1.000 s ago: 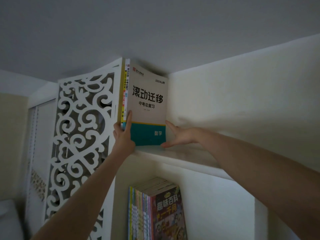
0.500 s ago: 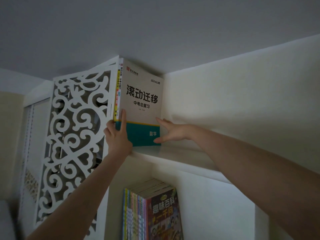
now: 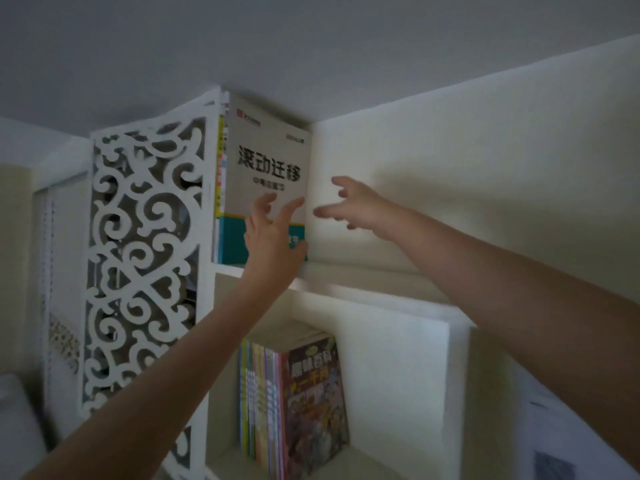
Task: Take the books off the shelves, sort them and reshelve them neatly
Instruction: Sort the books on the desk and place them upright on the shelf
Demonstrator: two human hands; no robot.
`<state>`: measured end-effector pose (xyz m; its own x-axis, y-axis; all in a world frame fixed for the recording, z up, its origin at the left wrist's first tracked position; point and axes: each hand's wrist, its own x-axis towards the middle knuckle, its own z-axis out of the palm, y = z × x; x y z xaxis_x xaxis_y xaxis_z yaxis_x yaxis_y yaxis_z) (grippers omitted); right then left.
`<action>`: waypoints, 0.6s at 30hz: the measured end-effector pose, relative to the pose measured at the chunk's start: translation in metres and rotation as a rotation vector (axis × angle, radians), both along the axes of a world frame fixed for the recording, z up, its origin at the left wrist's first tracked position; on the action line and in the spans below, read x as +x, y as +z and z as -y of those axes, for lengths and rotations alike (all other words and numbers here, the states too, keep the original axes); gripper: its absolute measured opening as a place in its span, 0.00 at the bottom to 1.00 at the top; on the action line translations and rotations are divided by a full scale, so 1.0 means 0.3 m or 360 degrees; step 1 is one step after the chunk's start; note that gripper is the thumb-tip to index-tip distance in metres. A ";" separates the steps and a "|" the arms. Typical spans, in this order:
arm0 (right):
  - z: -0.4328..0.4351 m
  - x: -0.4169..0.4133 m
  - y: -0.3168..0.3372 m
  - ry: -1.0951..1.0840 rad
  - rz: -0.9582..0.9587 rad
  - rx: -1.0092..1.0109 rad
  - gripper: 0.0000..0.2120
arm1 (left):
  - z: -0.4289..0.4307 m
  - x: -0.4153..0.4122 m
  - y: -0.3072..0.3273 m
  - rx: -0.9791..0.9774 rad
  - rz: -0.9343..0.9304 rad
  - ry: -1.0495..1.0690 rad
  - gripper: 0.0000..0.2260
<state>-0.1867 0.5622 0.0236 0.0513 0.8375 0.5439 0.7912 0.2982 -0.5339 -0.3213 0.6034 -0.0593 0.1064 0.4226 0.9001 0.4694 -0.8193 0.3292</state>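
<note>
The grey-and-teal workbook [image 3: 266,157] is seen standing upright at the left end of the top shelf [image 3: 363,282]. Its long axis runs vertically, its top edge reaches nearly to the ceiling [image 3: 311,46], and its front cover with bold black characters is turned to the right, towards the camera. A few thin books [image 3: 220,168] are pressed between it and the white fretwork side panel [image 3: 145,237] on the left. The teal band at the bottom of the workbook is set on the shelf board.

The left hand [image 3: 273,244] is raised in front of the lower half of the cover, and part of the teal band is hidden by it. Its fingers [image 3: 259,206] are spread and loosely curved, and nothing is gripped. Whether the cover is touched cannot be told, as the hand is blurred.

The right hand [image 3: 360,206] is held just to the right of the workbook, apart from its edge, against the pale wall [image 3: 485,168]. Its fingers [image 3: 341,183] are splayed wide and nothing is held.

On the shelf below, a row of colourful books [image 3: 294,393] is stood upright at the left, spines forward, with a cartoon cover shown at its right end. The room is dim, and white shelving is seen on the right.
</note>
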 end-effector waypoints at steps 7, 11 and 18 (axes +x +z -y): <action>0.649 0.017 -0.350 0.0258 -0.0127 0.0373 0.23 | 0.594 0.051 -0.358 0.0061 0.0168 -0.1022 0.24; 1.014 0.151 -0.695 0.0202 -0.0362 0.0018 0.21 | 0.843 0.163 -0.715 -0.0223 -0.0148 -0.1547 0.27; 1.632 0.458 -1.254 -0.0723 -0.0858 -0.0360 0.23 | 1.033 0.421 -1.220 -0.0825 -0.1102 -0.1759 0.29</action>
<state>-0.0494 0.0726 -0.3525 0.6309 0.7587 0.1621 0.4213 -0.1596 -0.8928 -0.1948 0.2935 -0.4251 0.9498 0.0935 0.2984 -0.1404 -0.7251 0.6741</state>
